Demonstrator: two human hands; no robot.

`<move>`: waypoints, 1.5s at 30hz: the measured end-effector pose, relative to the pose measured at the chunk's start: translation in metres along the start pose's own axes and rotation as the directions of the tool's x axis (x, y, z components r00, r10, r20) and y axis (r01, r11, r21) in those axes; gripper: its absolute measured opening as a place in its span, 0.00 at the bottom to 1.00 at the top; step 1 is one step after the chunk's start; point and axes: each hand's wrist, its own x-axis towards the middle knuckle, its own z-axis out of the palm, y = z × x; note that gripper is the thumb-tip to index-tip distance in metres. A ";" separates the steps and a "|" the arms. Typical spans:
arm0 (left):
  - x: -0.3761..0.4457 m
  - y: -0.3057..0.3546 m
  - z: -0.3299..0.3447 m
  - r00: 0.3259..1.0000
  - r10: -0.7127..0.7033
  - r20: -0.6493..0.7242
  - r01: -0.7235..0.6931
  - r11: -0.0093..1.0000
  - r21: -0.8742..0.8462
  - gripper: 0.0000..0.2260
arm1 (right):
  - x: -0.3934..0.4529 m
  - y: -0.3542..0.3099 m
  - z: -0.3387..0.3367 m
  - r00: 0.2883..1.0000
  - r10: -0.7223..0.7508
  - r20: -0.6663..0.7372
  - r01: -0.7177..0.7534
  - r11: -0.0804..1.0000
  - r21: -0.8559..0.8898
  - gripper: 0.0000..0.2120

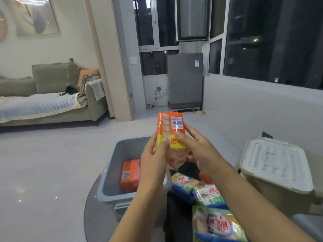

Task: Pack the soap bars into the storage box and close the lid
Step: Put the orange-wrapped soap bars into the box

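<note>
I hold an orange and yellow soap pack upright above the grey storage box. My left hand grips its lower left side and my right hand pinches its lower right, with a crumpled plastic wrapper end between them. One orange soap pack lies inside the box. Several green, white and blue soap packs lie on the dark table by my right forearm.
A second beige box with a white latched lid stands at the right. The box sits on a round glass table. A sofa is at the far left and a grey appliance by the windows.
</note>
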 end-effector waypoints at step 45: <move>0.029 -0.039 -0.183 0.937 -0.339 -0.083 0.345 0.935 0.075 0.27 | 0.091 0.114 0.138 0.363 0.920 0.147 -0.493 0.323 -0.807 0.14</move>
